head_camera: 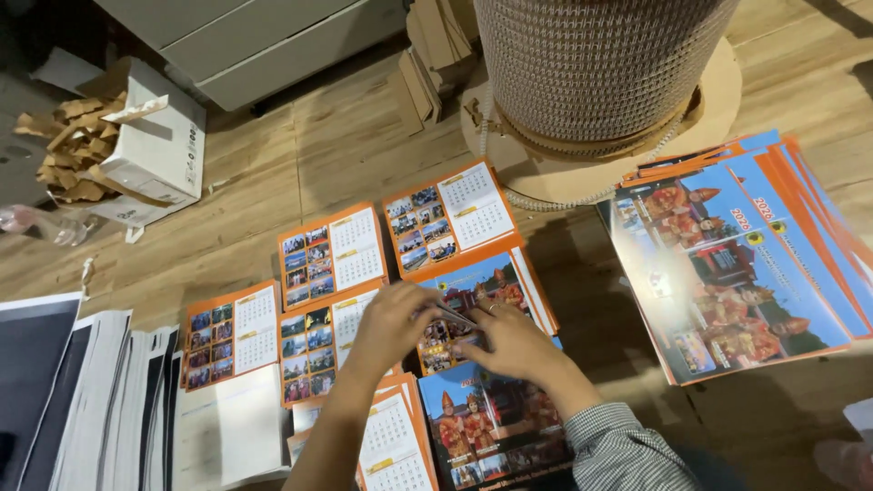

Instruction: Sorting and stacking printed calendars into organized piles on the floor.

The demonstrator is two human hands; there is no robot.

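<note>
My left hand (393,324) and my right hand (511,345) meet over small calendar sheets spread on the wooden floor. Both pinch the thin edge of one calendar sheet (452,317), held just above a pile with a photo cover (498,282). Around the hands lie orange-bordered piles with photos and date grids: one to the far left (233,334), one under my left wrist (314,350), two further out (332,255) (450,215). A dark cover pile (491,427) sits under my right forearm, which wears a checked sleeve.
A big stack of larger calendar covers (737,273) lies at the right. A large spool of wire binding (596,64) stands on a cardboard disc behind. At the left are a white box of brown paper scraps (155,141), white paper stacks (100,391) and a plastic bottle (36,224).
</note>
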